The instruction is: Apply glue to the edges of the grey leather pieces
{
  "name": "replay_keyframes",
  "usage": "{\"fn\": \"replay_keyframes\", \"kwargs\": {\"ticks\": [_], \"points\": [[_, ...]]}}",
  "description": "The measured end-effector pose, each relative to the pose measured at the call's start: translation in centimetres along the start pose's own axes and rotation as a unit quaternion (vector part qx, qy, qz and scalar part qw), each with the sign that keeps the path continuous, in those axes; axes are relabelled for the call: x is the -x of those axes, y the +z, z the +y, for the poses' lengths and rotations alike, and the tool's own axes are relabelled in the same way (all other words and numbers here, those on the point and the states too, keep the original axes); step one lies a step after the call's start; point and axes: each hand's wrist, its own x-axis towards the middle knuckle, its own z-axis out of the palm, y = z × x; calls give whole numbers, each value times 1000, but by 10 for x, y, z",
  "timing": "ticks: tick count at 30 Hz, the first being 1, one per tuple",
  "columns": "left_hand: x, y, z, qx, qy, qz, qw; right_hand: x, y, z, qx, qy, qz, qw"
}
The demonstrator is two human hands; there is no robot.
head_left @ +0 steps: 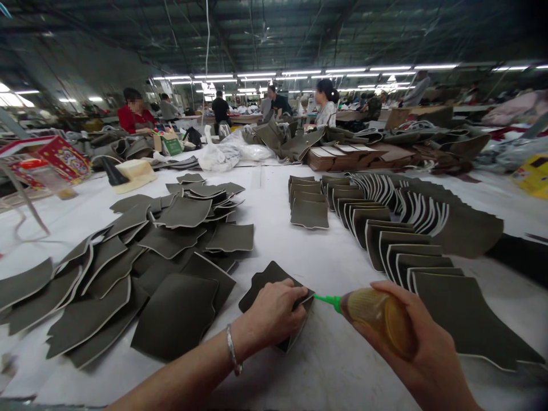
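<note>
My left hand [274, 311], with a silver bracelet at the wrist, grips a dark olive leather piece [268, 275] on the white table, its fingers bent at the right-hand edge. Wrapped in my right hand [428, 348] is a squeeze glue bottle [377, 317] of amber liquid, tipped sideways. Its green nozzle [329, 301] points left and reaches the edge of the leather piece by my left fingertips. Part of the leather is hidden beneath my left hand. Left of that hand lies a loose heap of similar leather pieces [175, 311].
Overlapping leather pieces [462, 311] fan out in a curved row on the right. Brown stacked panels [342, 158] and plastic bags [233, 149] lie along the back of the white table [274, 217]. A red box [64, 160] stands at the left. Several people work farther back.
</note>
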Motion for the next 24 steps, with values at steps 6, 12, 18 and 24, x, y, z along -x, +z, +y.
{"fn": "replay_keyframes", "kwargs": {"ticks": [6, 12, 18, 24], "points": [[-2, 2, -5, 15, 9, -4, 1000, 1, 1, -1, -13, 28, -2, 1000], [-4, 7, -7, 10, 16, 2, 1000, 1, 2, 3, -14, 29, 18, 999], [-4, 3, -3, -1, 15, -7, 1000, 3, 2, 8, -36, 30, 9, 999], [-3, 2, -2, -10, 14, -7, 1000, 8, 4, 14, -22, -12, 14, 1000]]}}
